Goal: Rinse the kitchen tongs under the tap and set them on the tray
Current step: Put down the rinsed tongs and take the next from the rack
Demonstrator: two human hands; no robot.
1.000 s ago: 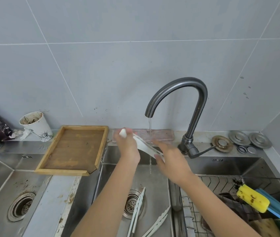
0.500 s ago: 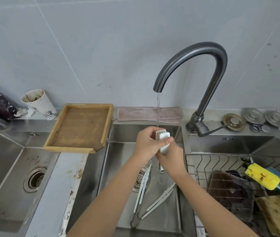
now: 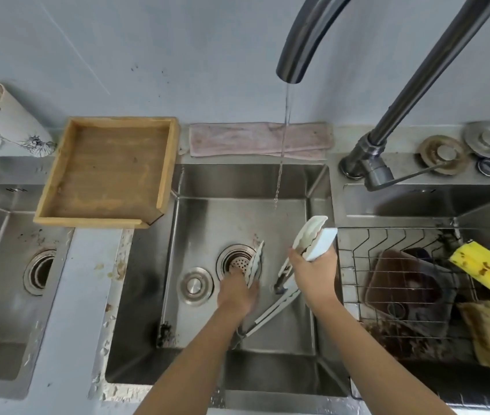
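1. The steel sink [image 3: 285, 187] fills the middle of the view, drain strainer [image 3: 235, 261] and a round plug [image 3: 196, 285] on its floor.
2. The dark gooseneck tap [image 3: 417, 76] arches in from 1 o'clock and a thin stream of water [image 3: 284, 130] drops to the sink floor. Nothing is under it right now.
3. The wooden tray [image 3: 109, 172] sits at 10 o'clock on the counter, one corner hanging over the sink edge.
4. A wire rack [image 3: 354, 265] at 3 o'clock holds a yellow sponge [image 3: 483, 268] and other scrubbing stuff.
5. A pink cloth [image 3: 237, 139] lies along the back ledge at 12 o'clock.
6. The right hand [image 3: 315, 275] grips a pair of white tongs [image 3: 312, 238], scalloped tips pointing up toward 12, just right of the stream.
7. The left hand [image 3: 237, 290] is down on the sink floor, fingers closed around a second pair of tongs [image 3: 255, 262] beside the strainer.
8. A third pair [image 3: 270, 313] lies loose on the sink floor between the two wrists.
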